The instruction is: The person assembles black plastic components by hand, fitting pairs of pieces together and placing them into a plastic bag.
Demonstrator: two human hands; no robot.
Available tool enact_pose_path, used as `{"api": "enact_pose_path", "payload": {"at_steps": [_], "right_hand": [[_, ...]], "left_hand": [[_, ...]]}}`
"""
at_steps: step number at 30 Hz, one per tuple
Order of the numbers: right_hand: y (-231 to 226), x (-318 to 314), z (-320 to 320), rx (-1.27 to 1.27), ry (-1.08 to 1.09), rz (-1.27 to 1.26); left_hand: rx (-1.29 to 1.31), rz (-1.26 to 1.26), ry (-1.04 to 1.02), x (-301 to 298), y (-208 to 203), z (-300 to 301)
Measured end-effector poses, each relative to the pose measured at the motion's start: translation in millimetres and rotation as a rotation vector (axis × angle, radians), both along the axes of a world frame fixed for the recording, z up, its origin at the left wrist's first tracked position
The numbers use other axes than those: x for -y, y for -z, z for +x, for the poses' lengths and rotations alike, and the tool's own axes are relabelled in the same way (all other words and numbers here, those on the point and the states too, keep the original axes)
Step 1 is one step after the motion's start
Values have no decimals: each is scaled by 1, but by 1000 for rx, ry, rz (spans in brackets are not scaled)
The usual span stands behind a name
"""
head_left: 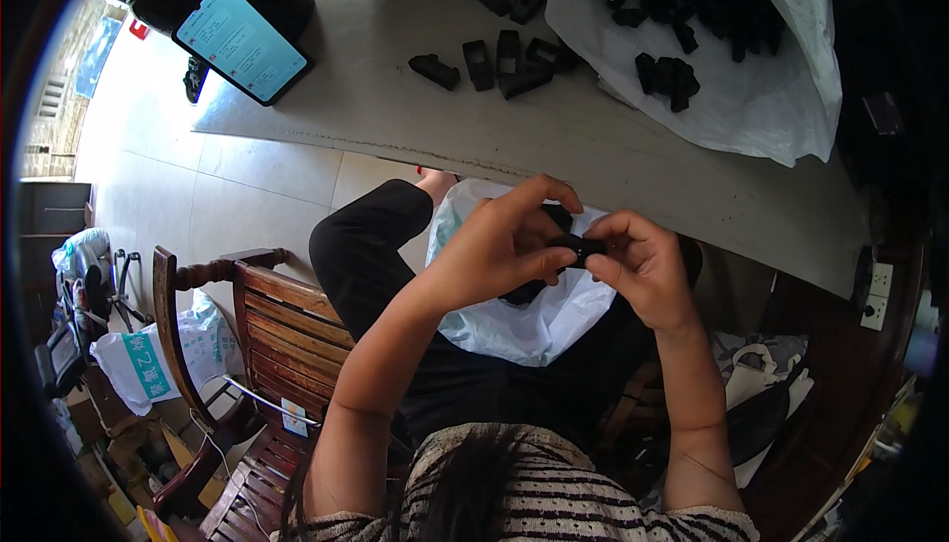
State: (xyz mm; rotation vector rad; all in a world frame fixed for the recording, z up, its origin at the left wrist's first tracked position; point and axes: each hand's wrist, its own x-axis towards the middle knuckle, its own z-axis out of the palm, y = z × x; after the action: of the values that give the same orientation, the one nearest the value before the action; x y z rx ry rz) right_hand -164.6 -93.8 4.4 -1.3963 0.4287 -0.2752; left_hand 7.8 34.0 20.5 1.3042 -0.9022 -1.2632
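Observation:
A small black plastic part (579, 247) is pinched between both my hands above my lap. My left hand (506, 246) grips its left end with thumb and fingertips. At its right end, the thumb and fingers of my right hand (638, 263) close on it. Under my hands a white plastic bag (529, 333) lies open across my lap, with dark pieces inside partly hidden by my left hand. On the table in front, several loose black parts (478, 66) lie in a small group, some with a rectangular opening.
The grey table (395, 122) runs across the front. A white sack (796, 78) holding many black parts lies at its right. A lit phone (242, 43) leans at the table's left. A wooden chair (292, 330) stands at my left, near a printed white sack (163, 354).

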Motion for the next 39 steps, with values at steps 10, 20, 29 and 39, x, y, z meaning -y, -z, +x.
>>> {"api": "enact_pose_path", "payload": {"at_steps": [10, 20, 29, 39], "right_hand": [[-18, 86, 41, -230, 543, -1169], [10, 79, 31, 57, 650, -403], [-15, -6, 42, 198, 372, -404], [-26, 2, 33, 138, 379, -698]], "left_hand": [[1377, -137, -451, 76, 9, 42], [1473, -39, -517, 64, 6, 43], [498, -276, -579, 47, 6, 3], [98, -284, -184, 22, -2, 7]]}}
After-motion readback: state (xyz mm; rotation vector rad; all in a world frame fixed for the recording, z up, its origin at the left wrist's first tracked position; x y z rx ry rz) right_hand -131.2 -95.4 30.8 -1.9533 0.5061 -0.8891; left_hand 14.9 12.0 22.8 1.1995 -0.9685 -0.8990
